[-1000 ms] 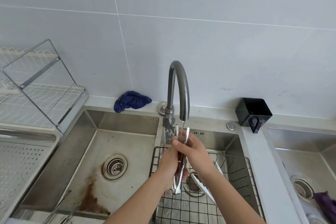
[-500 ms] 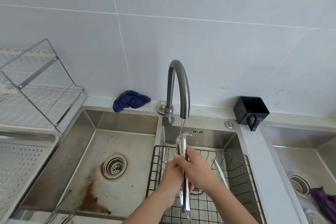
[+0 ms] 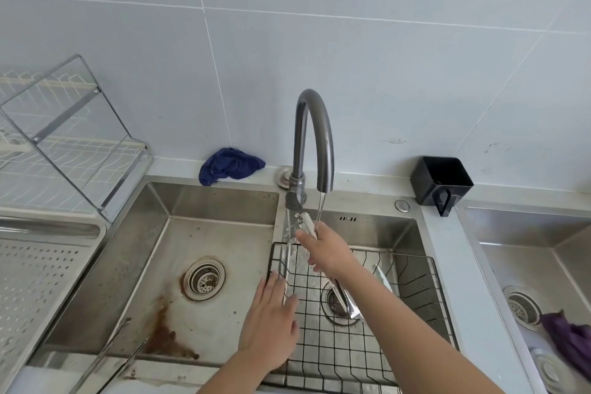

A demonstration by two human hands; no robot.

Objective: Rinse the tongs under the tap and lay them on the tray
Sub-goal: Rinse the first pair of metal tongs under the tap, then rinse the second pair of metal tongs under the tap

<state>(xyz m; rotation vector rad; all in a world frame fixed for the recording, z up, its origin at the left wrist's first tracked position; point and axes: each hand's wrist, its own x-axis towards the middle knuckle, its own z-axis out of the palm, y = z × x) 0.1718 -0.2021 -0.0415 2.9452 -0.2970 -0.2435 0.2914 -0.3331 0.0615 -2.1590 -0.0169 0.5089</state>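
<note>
While water runs from the gooseneck tap (image 3: 315, 125), right hand (image 3: 326, 249) over the back-left corner of the wire basket (image 3: 412, 291) in the middle sink (image 3: 383, 224), fingers (image 3: 302, 238) wrapped around the metal tongs (image 3: 347, 302). Tongs tilted, upper end in the stream, lower end down over the drain. Left hand (image 3: 271, 326) at the basket's left rim, fingers spread and gripping nothing. Perforated tray (image 3: 28, 281) well apart at the left edge of the surface.
</note>
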